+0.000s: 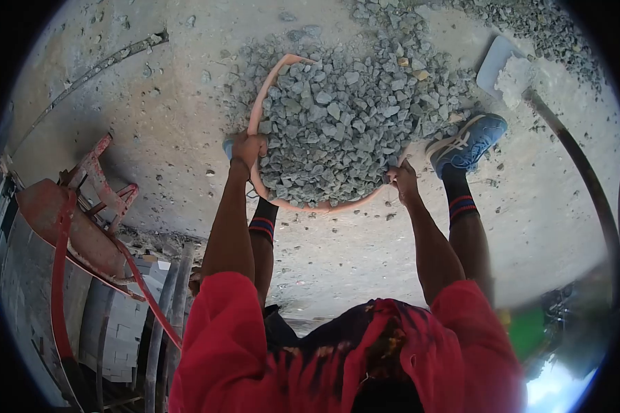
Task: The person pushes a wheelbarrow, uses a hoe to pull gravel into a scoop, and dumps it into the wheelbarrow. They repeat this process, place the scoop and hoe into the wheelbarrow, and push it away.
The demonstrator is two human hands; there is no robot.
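ITEM: round salmon-orange pan (pixel 310 204), heaped with grey crushed gravel (pixel 337 131), on concrete floor (pixel 179 103) between the feet | left hand (pixel 248 148): grip closed on rim | right hand (pixel 401 180): grip closed on opposite rim | STATUS: filled; seemingly not yet lifted

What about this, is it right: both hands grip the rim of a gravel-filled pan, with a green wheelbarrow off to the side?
Not quite: the head view shows the wheelbarrow is red, not green. The left hand and right hand do grip the rim of the gravel-filled pan.

Red wheelbarrow (pixel 62 227) left; shovel (pixel 504 69) upper right; concrete blocks (pixel 117 330) bottom-left.
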